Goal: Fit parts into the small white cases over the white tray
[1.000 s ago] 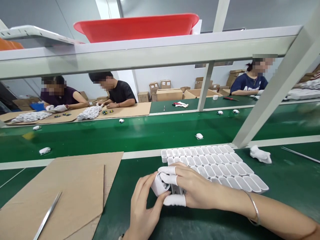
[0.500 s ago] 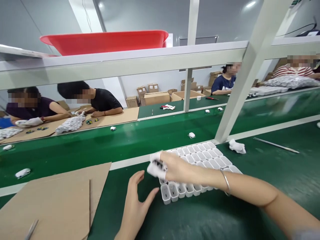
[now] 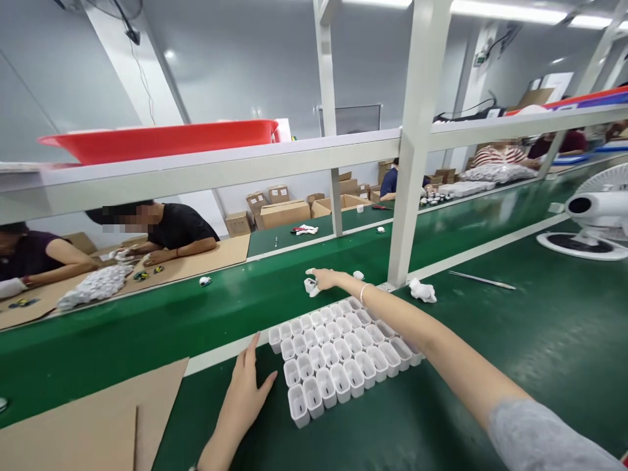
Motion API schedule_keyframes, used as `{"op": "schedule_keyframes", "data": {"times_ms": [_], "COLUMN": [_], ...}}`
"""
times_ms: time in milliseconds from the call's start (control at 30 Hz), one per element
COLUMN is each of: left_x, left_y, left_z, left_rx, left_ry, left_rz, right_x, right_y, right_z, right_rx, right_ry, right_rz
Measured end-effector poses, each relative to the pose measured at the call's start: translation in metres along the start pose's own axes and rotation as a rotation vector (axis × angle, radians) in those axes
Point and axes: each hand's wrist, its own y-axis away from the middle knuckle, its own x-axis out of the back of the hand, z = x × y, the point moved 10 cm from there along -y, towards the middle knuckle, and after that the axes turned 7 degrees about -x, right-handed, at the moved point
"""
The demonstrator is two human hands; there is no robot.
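Note:
My right hand (image 3: 326,279) reaches out over the green conveyor belt (image 3: 245,301), white covers on its fingertips. Its thumb and fingers close around what looks like a small white part (image 3: 311,287), partly hidden and too small to name. My left hand (image 3: 244,386) holds nothing; its thumb and fingers are apart beside a block of white open plastic cups (image 3: 316,356). These cups stand in rows on the dark green table, with dark slots visible in the front ones. Another white piece (image 3: 358,275) lies on the belt just right of my right hand.
Brown cardboard (image 3: 93,418) covers the table at left. A pale post (image 3: 407,196) rises right of the cups, near a crumpled white cloth (image 3: 422,290), tweezers (image 3: 483,280) and a white fan (image 3: 589,222). Several co-workers sit across the belt. A shelf holds a red tray (image 3: 167,140).
My right hand has moved from above the cups forward over the belt, uncovering the cup rows. My left hand stays open near the cups. The view has turned right and tipped up.

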Motion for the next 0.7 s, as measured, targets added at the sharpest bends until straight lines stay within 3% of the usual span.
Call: {"op": "schedule_keyframes", "data": {"times_ms": [100, 200, 400, 467, 533, 600, 700], "left_x": [-0.002, -0.004, -0.004, 0.003, 0.028, 0.069, 0.143], "left_y": [-0.025, -0.038, -0.042, -0.045, -0.047, -0.042, -0.005], "left_z": [-0.001, 0.006, 0.024, 0.028, 0.036, 0.055, 0.112], "left_rx": [0.002, -0.005, -0.086, -0.086, -0.077, -0.094, -0.277], "left_ry": [0.120, 0.241, 0.241, 0.230, 0.204, 0.150, -0.108], "left_rz": [-0.086, -0.118, -0.007, 0.024, 0.082, 0.168, 0.355], "right_x": [0.012, 0.033, 0.046, 0.047, 0.051, 0.056, 0.058], "right_y": [0.001, 0.015, 0.043, 0.043, 0.040, 0.036, 0.034], "right_z": [0.052, 0.090, 0.110, 0.112, 0.109, 0.099, 0.064], "right_rx": [-0.221, -0.371, -0.484, -0.519, -0.524, -0.494, -0.389], "right_ry": [0.092, 0.150, 0.123, 0.083, 0.022, -0.068, -0.264], "right_rz": [-0.217, -0.299, -0.292, -0.280, -0.250, -0.208, -0.144]}}
